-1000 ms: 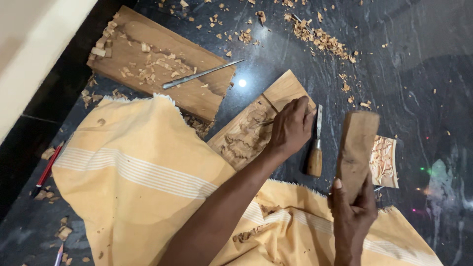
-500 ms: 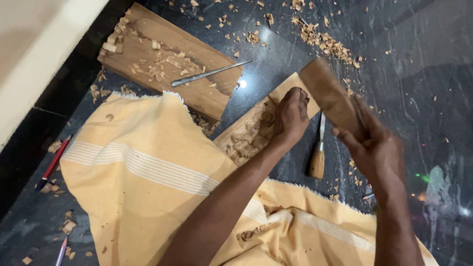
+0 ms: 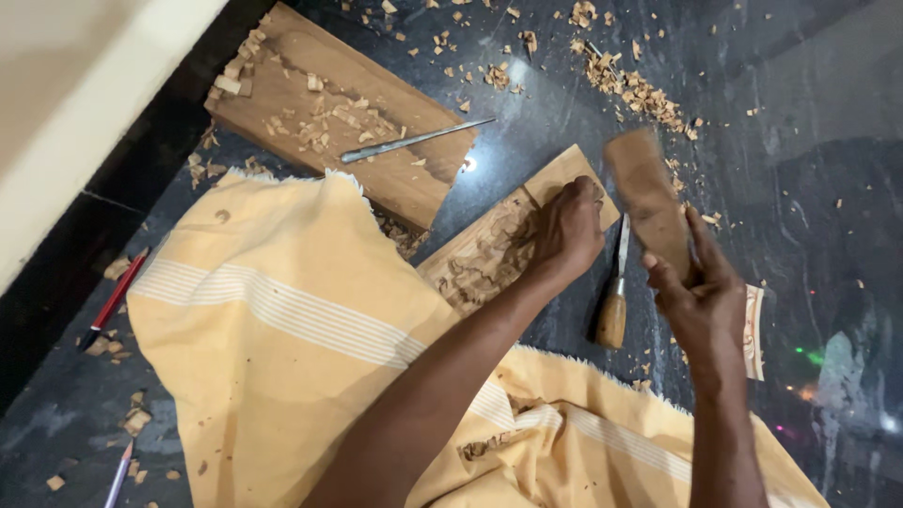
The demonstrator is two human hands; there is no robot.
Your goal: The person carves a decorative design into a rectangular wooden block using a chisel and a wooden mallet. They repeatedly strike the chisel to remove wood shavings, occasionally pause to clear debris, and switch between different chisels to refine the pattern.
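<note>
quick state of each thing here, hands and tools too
left hand: pressed on the carved plank
right hand: gripping the mallet
mallet: raised, tilted
carved plank: flat, partly carved
chisel: lying on floor
big plank: flat, chip-strewn
metal tool: resting on big plank
cloth: spread, rumpled

On the floor (image 3: 809, 141), a carved plank (image 3: 489, 254) lies right of the cloth (image 3: 282, 320); a chisel (image 3: 613, 301) lies right of it, a board (image 3: 339, 118) far left.

- L hand (image 3: 569, 230) pressed on carved wood panel (image 3: 499, 249), on dark floor (image 3: 800, 141).
- R hand (image 3: 701, 292) grips wooden mallet (image 3: 649, 198), tilted.
- Chisel (image 3: 614, 296) lies between hands.
- Yellow cloth (image 3: 273, 329) over lap; wood chips (image 3: 630, 85) scattered.
</note>
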